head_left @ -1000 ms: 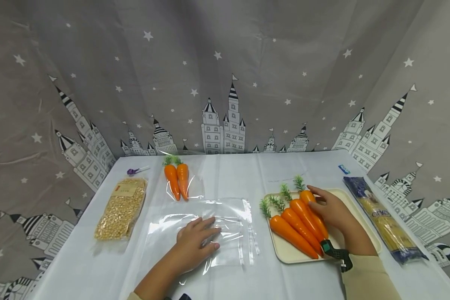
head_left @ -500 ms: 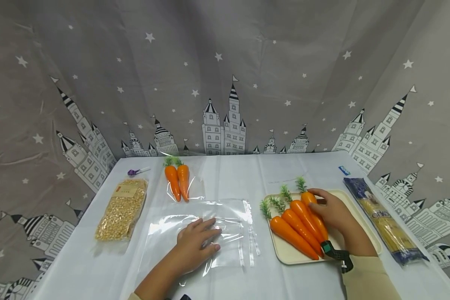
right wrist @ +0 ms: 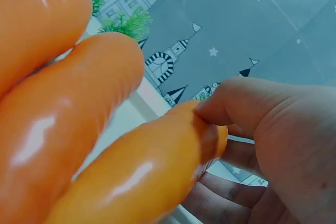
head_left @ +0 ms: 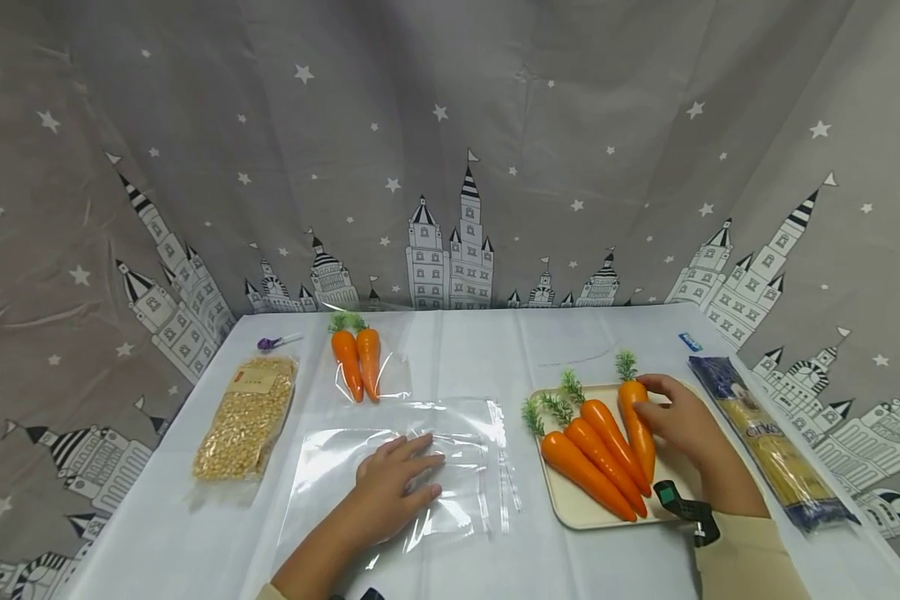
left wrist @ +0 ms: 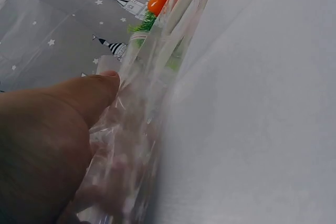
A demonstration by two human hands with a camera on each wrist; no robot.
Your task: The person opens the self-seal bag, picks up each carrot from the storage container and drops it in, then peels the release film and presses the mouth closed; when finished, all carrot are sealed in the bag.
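- The right hand pinched one carrot on the tray near the table's right edge.
- The left hand lay flat, fingers relaxed, on the clear bag near the front edge.

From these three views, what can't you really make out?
- Print on the blue packet: too small, head view.
- Left hand fingers: left wrist view shows only a thumb; blurred bag covers the rest.
- Held carrot: tip cut off by the right wrist view's edge.

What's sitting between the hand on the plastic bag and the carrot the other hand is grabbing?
In the head view, three more carrots on the tray lie between the left hand and the grasped carrot.
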